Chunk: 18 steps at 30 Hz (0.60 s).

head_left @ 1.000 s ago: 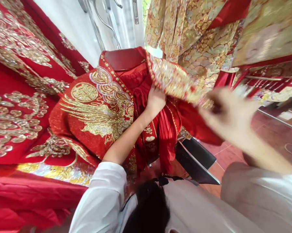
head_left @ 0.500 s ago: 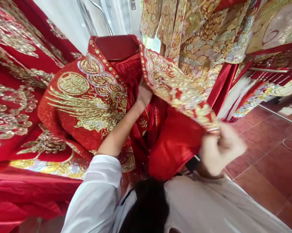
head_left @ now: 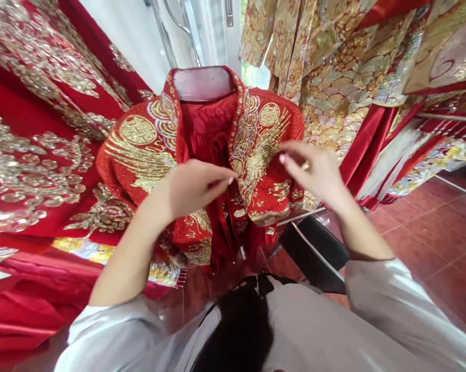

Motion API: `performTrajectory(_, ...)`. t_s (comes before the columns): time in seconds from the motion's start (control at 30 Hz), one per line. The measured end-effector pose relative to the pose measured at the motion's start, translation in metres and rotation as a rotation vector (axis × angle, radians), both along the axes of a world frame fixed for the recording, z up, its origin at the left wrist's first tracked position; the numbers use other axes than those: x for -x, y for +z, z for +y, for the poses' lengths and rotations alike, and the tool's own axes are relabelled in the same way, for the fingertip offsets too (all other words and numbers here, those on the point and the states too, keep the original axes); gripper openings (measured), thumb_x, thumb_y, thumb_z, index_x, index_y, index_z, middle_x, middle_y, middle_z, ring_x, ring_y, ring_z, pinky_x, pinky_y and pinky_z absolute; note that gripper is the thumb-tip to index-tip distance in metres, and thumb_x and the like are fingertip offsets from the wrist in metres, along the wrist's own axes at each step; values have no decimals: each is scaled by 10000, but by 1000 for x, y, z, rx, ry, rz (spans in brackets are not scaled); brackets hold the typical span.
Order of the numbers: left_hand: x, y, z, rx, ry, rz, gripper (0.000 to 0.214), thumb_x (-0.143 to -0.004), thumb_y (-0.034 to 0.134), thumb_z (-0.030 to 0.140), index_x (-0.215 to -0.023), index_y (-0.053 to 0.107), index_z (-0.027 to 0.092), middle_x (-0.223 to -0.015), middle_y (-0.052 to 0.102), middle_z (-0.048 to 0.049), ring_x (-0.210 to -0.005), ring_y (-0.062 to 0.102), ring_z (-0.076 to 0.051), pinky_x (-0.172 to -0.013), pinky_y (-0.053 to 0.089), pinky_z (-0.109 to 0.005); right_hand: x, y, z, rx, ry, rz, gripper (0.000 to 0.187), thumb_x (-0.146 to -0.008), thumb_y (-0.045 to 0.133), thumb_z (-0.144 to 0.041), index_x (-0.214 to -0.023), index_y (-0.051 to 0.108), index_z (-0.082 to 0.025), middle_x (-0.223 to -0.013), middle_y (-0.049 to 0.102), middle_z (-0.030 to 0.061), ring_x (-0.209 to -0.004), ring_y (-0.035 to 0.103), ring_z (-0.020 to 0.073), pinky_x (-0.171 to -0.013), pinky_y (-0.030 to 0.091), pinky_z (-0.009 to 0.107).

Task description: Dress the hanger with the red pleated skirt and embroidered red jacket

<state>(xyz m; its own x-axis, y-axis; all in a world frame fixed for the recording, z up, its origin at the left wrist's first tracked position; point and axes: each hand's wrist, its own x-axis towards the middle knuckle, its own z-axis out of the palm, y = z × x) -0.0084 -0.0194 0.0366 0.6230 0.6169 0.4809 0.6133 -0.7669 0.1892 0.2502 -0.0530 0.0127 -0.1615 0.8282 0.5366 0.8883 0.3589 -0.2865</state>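
A red jacket with gold embroidery hangs on a hanger form with its front parted, over a red inner garment. My left hand reaches across the front, thumb and forefinger closed at the edge of the right-hand front panel. My right hand is over the sleeve side of that same panel. Its thumb and forefinger stand slightly apart with nothing visible between them, and a ring is on one finger. The hanger form shows inside the raised collar.
Red garments with sequins hang close on the left. Gold scale-patterned garments hang at the right. A black box-like object stands on the red tiled floor below my right hand. A metal hook rises behind the collar.
My left hand has come out from inside the jacket to its front edge. The right hand has let go of the pulled-out panel, which now hangs back in place.
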Motion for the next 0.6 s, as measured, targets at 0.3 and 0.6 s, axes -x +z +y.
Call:
performTrajectory(0.3,47,77,59,8,301,-29,402,-944,411,406,-695,581,141,-622,500,-3,-665,415,-104,-855,452,-396,41,103,118,-34,333,-206,489,-900,287,-405,-914,553,4,-979,598,-36,-921,513,27,-865,361,118)
performTrajectory(0.6,47,78,73,12,227,-290,495,-938,429,490,-546,402,188,-594,411,-1,-675,407,-110,-870,454,-428,47,115,105,-146,184,-82,378,-973,351,-312,-637,421,-152,-712,470,-29,-749,486,36,-792,426,154)
